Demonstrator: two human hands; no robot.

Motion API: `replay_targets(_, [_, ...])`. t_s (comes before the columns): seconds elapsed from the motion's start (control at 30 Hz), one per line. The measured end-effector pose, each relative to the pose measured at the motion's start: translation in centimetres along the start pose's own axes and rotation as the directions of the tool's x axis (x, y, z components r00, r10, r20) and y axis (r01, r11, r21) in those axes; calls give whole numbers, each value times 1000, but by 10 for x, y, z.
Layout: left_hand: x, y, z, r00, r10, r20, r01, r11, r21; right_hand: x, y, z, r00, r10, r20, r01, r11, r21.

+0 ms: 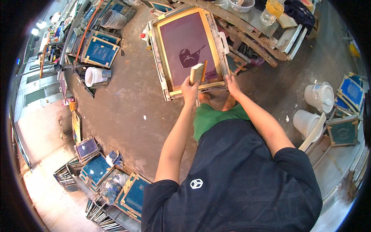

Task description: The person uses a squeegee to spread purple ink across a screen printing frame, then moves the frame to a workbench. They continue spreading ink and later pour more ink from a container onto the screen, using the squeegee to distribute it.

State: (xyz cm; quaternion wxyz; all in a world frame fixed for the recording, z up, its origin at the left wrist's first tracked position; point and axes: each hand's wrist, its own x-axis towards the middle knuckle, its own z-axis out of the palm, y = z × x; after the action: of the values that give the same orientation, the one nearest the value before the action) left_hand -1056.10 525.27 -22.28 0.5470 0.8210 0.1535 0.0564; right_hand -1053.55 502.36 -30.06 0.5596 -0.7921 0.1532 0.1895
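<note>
1. Just ahead of both hands: big purple screen (182,31) with yellow edges and a dark, wet-looking patch (187,58).
2. Curled around a pale stick (196,73) with an orange edge: left hand (189,91), over the screen's near end.
3. Resting on the screen's near right corner: right hand (233,86). Can't tell how tightly.
4. Looks like spreading work, maybe paused; next, seems to need a steady screen and an even push.
5. Behind both hands, on the black shirt (239,166): white box-shaped mark (196,183). No words clear enough to read.
</note>
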Motion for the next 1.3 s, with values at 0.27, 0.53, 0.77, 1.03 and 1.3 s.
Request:
replay_targets(0.27, [44, 57, -26, 655, 424, 626, -748, 484, 455, -2, 1, 4, 997, 12, -75, -14, 1000, -26])
replay_targets(0.53, [59, 67, 13, 518, 425, 742, -841, 412, 351, 11, 25, 11, 991, -32, -126, 21, 995, -93])
replay_targets(0.77, [72, 69, 15, 470, 279, 838, -853, 389, 348, -2, 3, 8, 995, -42, -93, 47, 997, 57])
replay_targets(1.03, [97, 54, -22, 397, 248, 884, -909, 237, 343, 1, 7, 2, 998, -27, -48, 28, 1000, 7])
replay_targets(1.3, [72, 56, -20, 716, 326, 618, -682, 518, 516, 7, 24, 9, 999, -27, -30, 27, 1000, -12])
